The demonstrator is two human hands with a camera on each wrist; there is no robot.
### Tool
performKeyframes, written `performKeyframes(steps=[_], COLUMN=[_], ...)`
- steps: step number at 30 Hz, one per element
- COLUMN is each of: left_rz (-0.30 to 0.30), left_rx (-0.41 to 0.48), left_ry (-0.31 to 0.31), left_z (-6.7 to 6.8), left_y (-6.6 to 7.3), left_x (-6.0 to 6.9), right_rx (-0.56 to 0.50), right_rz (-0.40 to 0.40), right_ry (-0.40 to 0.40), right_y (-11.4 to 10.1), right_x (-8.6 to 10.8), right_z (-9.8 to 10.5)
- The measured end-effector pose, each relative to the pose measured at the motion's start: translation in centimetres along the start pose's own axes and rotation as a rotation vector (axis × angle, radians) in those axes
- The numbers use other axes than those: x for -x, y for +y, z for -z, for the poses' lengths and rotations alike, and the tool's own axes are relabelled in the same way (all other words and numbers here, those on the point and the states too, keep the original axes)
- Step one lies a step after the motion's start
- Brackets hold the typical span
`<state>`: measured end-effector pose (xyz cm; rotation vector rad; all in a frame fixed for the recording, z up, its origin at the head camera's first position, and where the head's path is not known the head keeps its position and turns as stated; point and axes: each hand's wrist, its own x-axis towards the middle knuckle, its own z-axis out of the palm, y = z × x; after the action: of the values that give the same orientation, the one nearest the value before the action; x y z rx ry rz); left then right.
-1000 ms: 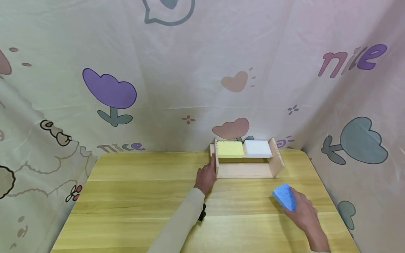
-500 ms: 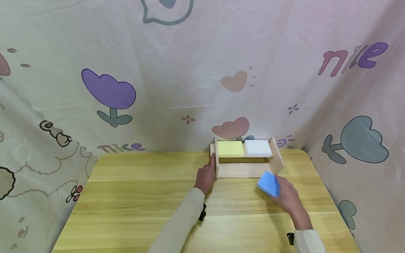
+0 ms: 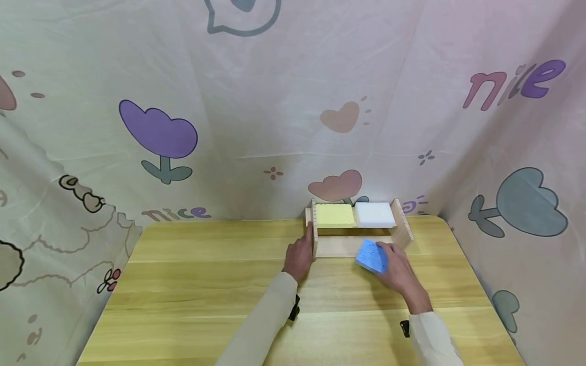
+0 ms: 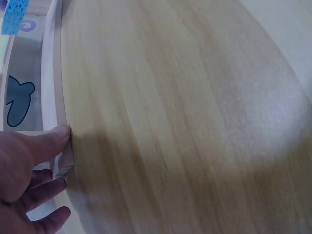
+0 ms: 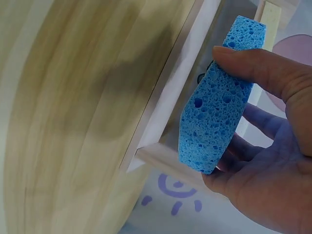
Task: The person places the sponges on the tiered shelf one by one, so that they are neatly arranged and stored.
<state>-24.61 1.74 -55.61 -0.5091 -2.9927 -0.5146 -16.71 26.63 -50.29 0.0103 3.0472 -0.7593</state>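
A blue sponge (image 3: 372, 256) is held in my right hand (image 3: 398, 269), just in front of the low wooden rack (image 3: 353, 246). In the right wrist view the thumb lies on one side of the sponge (image 5: 212, 107) and fingers on the other; its pores face the camera. My left hand (image 3: 299, 256) grips the rack's left end panel. There, in the left wrist view, the thumb (image 4: 48, 141) rests on the front corner and other fingers lie past the panel. On the rack's upper level sit a yellow sponge (image 3: 335, 215) and a white sponge-like block (image 3: 374, 214), side by side.
The rack stands at the back of the wooden table (image 3: 206, 284), against a patterned cloth (image 3: 256, 101) hung behind. More of this cloth hangs on both sides. The rack's right end panel (image 3: 402, 223) rises above the upper level.
My right hand has carried the blue sponge leftward and away from me, from beyond the rack's right end to its front edge. My left hand stays on the rack.
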Motion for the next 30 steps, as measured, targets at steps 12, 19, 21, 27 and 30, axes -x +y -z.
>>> performKeyframes(steps=[12, 19, 21, 27, 30], left_rz=[0.000, 0.012, 0.012, 0.007, 0.007], left_rx=[0.004, -0.003, 0.010, 0.066, 0.065], left_ry=[0.005, -0.001, -0.003, -0.011, -0.011], left_z=[0.2, 0.1, 0.1, 0.4, 0.4], left_y=[0.1, 0.0, 0.1, 0.1, 0.1], left_x=[-0.1, 0.0, 0.0, 0.2, 0.2], right_rx=[0.019, 0.009, 0.007, -0.006, -0.008], right_rz=[0.103, 0.162, 0.180, 0.194, 0.182], right_ry=[0.030, 0.050, 0.060, 0.047, 0.031], right_y=[-1.3, -2.1, -2.3, -3.3, -3.8], right_x=[-2.1, -3.2, -3.5, -4.1, -4.3], right_z=[-0.9, -2.0, -2.4, -3.2, -3.5])
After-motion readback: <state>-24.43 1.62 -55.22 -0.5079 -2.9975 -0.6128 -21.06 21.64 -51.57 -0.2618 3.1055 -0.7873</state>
